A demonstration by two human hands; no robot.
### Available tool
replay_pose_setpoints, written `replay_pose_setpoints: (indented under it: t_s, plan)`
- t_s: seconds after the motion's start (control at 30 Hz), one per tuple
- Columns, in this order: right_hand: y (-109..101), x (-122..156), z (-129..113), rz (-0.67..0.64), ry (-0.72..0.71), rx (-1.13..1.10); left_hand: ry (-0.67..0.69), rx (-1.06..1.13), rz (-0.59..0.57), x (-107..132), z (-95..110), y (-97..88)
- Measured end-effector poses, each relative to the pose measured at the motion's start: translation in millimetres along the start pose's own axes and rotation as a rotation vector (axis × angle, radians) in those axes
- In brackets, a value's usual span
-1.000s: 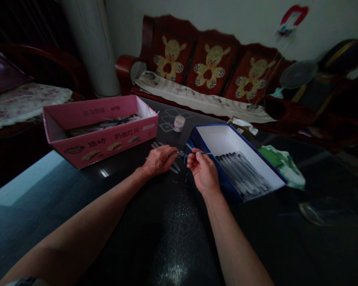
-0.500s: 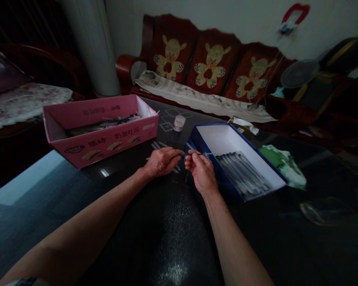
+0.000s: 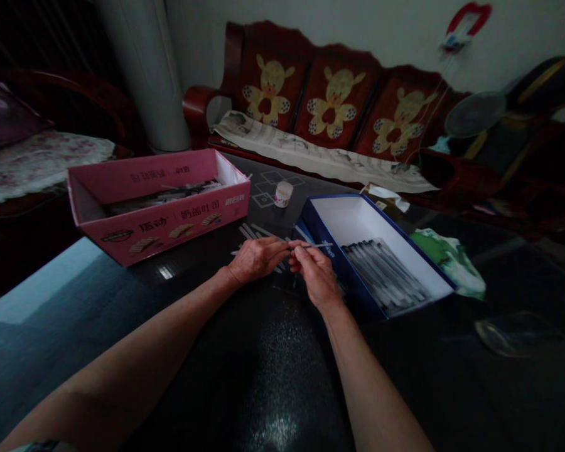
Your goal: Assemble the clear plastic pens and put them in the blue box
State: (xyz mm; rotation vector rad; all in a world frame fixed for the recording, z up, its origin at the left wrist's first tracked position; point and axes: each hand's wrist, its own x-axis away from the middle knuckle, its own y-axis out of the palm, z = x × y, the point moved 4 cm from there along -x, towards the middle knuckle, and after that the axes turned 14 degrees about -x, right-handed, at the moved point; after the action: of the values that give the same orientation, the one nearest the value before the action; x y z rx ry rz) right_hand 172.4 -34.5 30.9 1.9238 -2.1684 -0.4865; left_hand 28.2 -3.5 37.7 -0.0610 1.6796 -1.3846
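Note:
My left hand (image 3: 258,258) is closed, with its fingertips pinched at one end of a slim pen (image 3: 324,245). My right hand (image 3: 315,271) is also closed on this pen, thumb and fingers around its middle. The pen's pale end sticks out to the right, in front of the blue box (image 3: 313,223). Both sets of fingertips meet and hide part of the barrel. Inside the blue box lie several clear pens with dark ends (image 3: 381,270), side by side. Loose pale sticks (image 3: 247,231), perhaps pen parts, lie on the dark table behind my left hand.
A pink carton (image 3: 179,229) holding a jumble of thin parts stands at the left. Behind my hands is a small white tub (image 3: 283,194). A green and white plastic packet (image 3: 447,263) lies right of the blue box. A wooden sofa (image 3: 306,94) stands beyond the table.
My hands have come together, closing the small gap where the dark part of the pen showed between them. The boxes have stayed in place.

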Motion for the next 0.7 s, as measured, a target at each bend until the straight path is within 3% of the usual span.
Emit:
replay_pose_setpoints:
  t_s: [0.23,0.43,0.57,0.7]
  plan:
    - [-14.4,-5.6,-29.9,0.250,-0.145,-0.256,-0.055,-0.041,-0.005,-1.2,-4.0,-2.4]
    - [-11.3,-6.3,-17.5,0.306,0.012,-0.402,-0.007,0.043,0.066,-2.4,1.6,-5.6]
    - [-7.0,-4.0,-6.1,0.298,0.022,-0.316,0.016,0.078,0.079,-2.6,5.1,-5.4]
    - [-8.2,-1.7,-6.3,0.226,0.008,0.042,0.022,0.080,0.058,-1.4,3.9,-3.0]
